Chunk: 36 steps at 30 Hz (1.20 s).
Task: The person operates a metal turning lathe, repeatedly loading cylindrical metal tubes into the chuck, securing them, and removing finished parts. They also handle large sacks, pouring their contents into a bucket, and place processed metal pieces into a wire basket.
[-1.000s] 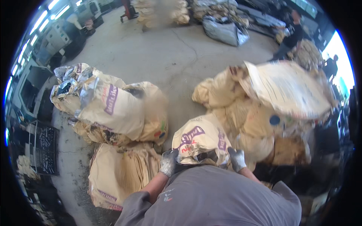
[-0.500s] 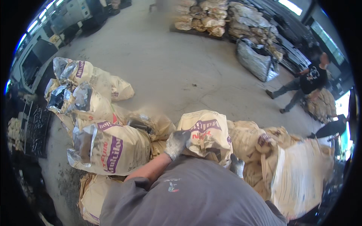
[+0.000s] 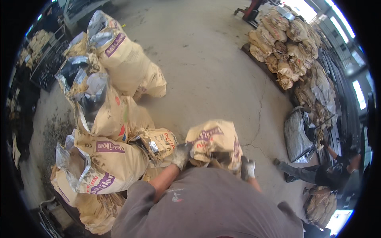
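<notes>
A tan paper sack [image 3: 222,137] with a purple printed band hangs in front of my body, its dark opening turned toward me. My left hand [image 3: 182,156], in a dirty grey-white work glove, is closed on the sack's left side. On the opposite side my gloved right hand [image 3: 248,168] grips the edge, with its fingertips partly hidden. Close to my left hand lies a smaller crumpled sack [image 3: 160,142] with red print. A large open sack [image 3: 115,158] with a silvery lining leans beside my left arm.
More open sacks [image 3: 127,59] stand in a row at the far left. A heaped stack of tan sacks [image 3: 278,43] is at the far right. A silver-grey bulk bag [image 3: 297,137] stands before it. Another person [image 3: 333,172] is at the right, beside a tan bundle [image 3: 320,206].
My view has turned left, so the room's contents shift rightward. The sack in my hands has come away from the sacks on my right, which are out of view now.
</notes>
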Tool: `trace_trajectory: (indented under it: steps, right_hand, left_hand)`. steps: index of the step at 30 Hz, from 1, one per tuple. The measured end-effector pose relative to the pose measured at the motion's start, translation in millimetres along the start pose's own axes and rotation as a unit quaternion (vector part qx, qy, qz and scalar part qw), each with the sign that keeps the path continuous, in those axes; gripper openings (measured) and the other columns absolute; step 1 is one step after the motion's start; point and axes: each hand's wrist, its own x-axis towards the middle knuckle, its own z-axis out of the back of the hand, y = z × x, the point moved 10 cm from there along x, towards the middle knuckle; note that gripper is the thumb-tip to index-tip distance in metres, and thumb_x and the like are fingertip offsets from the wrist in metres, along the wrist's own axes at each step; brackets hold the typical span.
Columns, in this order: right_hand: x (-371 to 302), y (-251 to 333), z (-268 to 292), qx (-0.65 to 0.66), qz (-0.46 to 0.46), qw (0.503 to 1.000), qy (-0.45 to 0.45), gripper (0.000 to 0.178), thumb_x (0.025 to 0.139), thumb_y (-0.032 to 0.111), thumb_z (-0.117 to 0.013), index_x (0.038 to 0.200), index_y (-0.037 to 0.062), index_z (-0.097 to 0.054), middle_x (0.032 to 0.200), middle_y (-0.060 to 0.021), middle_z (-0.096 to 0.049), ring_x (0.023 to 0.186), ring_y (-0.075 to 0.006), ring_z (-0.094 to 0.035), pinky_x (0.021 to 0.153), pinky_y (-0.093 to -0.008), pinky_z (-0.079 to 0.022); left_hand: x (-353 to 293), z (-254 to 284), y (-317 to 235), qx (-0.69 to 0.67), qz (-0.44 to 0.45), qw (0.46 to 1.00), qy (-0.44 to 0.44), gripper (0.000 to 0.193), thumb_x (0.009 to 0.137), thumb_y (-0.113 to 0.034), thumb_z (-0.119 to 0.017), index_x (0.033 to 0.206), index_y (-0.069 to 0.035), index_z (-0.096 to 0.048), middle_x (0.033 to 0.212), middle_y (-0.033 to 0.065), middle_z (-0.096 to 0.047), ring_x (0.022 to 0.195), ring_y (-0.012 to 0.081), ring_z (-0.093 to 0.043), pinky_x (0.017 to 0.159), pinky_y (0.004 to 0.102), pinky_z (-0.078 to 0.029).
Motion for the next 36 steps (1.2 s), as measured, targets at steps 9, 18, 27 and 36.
trace_trajectory:
  steps: [9,18,27,36]
  right_hand:
    - [167.2,241.4,-219.6,-0.215,0.195,0.934,0.21,0.06,0.095,0.046,-0.072,0.073,-0.0096,-0.068,0.058,-0.0208,-0.061,0.056,-0.022,-0.062,0.056,-0.0447,-0.046]
    - [282.7,263.2,-613.4,-0.309,0.274,0.808,0.421,0.05,0.095,0.04,-0.064,0.106,-0.0077,-0.071,0.098,-0.0302,-0.075,0.085,-0.0414,-0.075,0.076,-0.0477,-0.058]
    - [229.4,223.4,-950.4,-0.391,0.428,0.716,0.389,0.047,0.1,0.045,-0.056,0.102,0.0035,-0.078,0.106,-0.0216,-0.078,0.103,-0.0428,-0.073,0.092,-0.0526,-0.056]
    - [250.6,243.2,-851.3,-0.394,0.426,0.728,0.365,0.076,0.105,0.066,-0.047,0.117,-0.0051,-0.07,0.112,-0.0293,-0.075,0.103,-0.0486,-0.071,0.088,-0.0587,-0.053]
  left_hand:
    - [80.5,39.2,125.0,-0.327,0.31,0.855,-0.256,0.038,0.105,-0.035,-0.057,0.102,0.0,-0.072,0.09,0.0216,-0.071,0.083,0.0345,-0.07,0.076,0.0454,-0.052]
    - [182.0,107.2,357.8,-0.383,0.464,0.713,-0.36,0.033,0.106,-0.032,-0.06,0.085,-0.007,-0.064,0.078,0.0047,-0.062,0.07,0.0181,-0.058,0.069,0.0347,-0.047]
    - [66.2,60.2,269.1,-0.137,0.513,0.801,-0.275,0.037,0.11,-0.031,-0.052,0.131,-0.007,-0.071,0.13,0.0188,-0.072,0.117,0.0344,-0.07,0.105,0.0441,-0.053]
    - [-304.9,-384.0,-163.1,-0.265,0.813,0.514,0.059,0.049,0.099,-0.037,-0.051,0.124,-0.003,-0.075,0.128,0.0259,-0.072,0.122,0.0425,-0.068,0.102,0.0497,-0.054]
